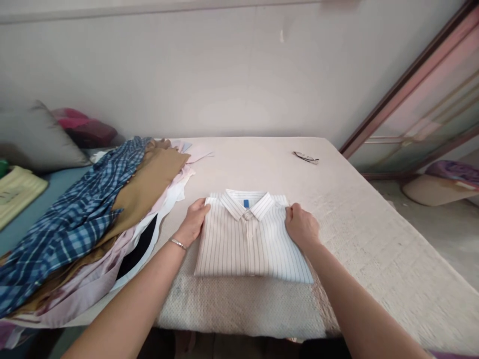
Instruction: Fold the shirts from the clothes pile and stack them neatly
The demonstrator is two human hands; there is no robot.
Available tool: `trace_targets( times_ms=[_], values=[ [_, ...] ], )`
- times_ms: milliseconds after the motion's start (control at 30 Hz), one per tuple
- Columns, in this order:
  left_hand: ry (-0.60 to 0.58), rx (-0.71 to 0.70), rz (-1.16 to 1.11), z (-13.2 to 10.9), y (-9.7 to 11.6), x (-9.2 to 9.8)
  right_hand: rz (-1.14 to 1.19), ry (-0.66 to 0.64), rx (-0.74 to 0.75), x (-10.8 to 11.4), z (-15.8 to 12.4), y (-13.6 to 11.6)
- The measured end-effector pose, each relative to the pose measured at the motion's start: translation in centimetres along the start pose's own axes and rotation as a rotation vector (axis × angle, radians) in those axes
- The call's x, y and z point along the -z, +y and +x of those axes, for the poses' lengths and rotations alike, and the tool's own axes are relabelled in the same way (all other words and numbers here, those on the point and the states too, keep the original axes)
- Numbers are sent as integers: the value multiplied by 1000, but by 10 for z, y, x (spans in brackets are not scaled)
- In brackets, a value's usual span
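A folded white shirt with thin dark stripes (249,244) lies collar-up on the cream textured cloth of the table (366,234), with a small blue label inside the collar. My left hand (194,220) grips the shirt's left shoulder edge, fingers curled around it; a thin bracelet sits on that wrist. My right hand (299,224) is closed over the right shoulder edge, fingers tucked on the fabric.
A pile of unfolded clothes (93,219) covers the table's left side: blue plaid, tan, pink and white pieces. A pair of glasses (306,157) lies at the far right of the table. Grey and red cushions (37,134) sit at the left. A framed panel (411,94) leans at the right.
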State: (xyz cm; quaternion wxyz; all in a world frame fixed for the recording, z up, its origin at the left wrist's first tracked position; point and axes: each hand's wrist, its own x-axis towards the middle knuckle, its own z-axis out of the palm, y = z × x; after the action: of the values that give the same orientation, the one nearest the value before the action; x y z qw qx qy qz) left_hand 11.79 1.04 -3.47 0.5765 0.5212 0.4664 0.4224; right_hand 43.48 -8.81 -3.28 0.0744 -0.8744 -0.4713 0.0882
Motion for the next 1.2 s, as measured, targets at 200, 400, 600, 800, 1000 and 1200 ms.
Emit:
trace_targets(
  times_ms=[200,400,600,800,1000,1200],
  values=[
    [117,-483,981,-46,27,-4,-172,52,16,25,-19,-13],
    [-536,-748,1288,-148,33,-19,16,-106,573,57,-110,-30],
    [-474,-776,1513,-152,-10,-34,-143,-86,765,1,-159,-6],
    [-482,-782,1591,-142,-14,-25,-326,3,749,-4,-143,11],
    [-538,-750,1535,-152,-2,-18,-354,-6,658,18,-137,14],
    [-767,-623,1237,-156,38,9,-339,-369,556,66,-141,35]
  ],
)
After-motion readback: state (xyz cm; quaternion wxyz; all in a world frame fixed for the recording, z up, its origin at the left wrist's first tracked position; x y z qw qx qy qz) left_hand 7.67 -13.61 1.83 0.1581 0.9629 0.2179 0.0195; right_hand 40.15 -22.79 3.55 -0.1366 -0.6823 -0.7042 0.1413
